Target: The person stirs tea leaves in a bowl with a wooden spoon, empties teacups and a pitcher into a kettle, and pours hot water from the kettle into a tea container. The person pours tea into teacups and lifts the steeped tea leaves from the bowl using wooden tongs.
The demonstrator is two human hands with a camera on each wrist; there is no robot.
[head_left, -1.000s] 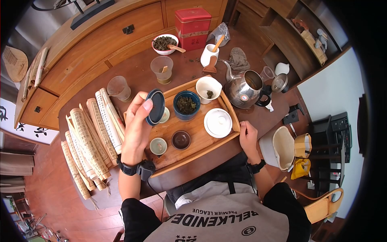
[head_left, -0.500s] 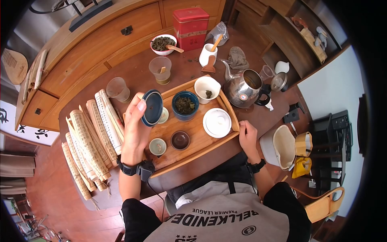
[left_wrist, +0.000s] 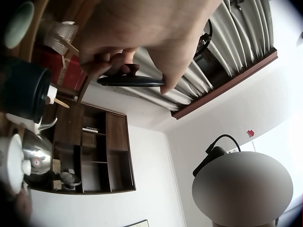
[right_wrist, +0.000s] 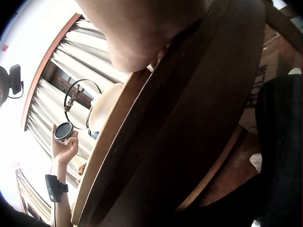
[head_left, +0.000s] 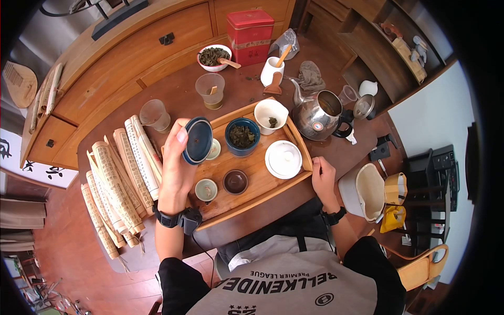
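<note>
My left hand [head_left: 176,163] holds up a dark blue round lid [head_left: 199,140] by its edge, its inner face turned toward the head view. In the left wrist view the lid [left_wrist: 130,82] has a reddish-brown knob with fingers beside it. Right of the lid, a blue bowl [head_left: 241,153] of wet tea leaves stands on the wooden tray [head_left: 256,167]. A pale green cup [head_left: 214,150] is partly hidden behind the lid. My right hand [head_left: 324,178] rests at the tray's right corner, fingers loosely curled, holding nothing. Beside it sits a white lidded bowl [head_left: 284,160].
The tray also bears a white pitcher [head_left: 266,109], a brown cup [head_left: 235,181] and another green cup [head_left: 206,190]. A steel kettle [head_left: 313,116] stands right; bamboo scrolls [head_left: 113,178] lie left. Behind are glass cups [head_left: 155,116], a leaf bowl [head_left: 209,67] and a red tin [head_left: 252,39].
The left hand has shifted the lid slightly left and turned its inner face more toward the head view. The right hand stays in place.
</note>
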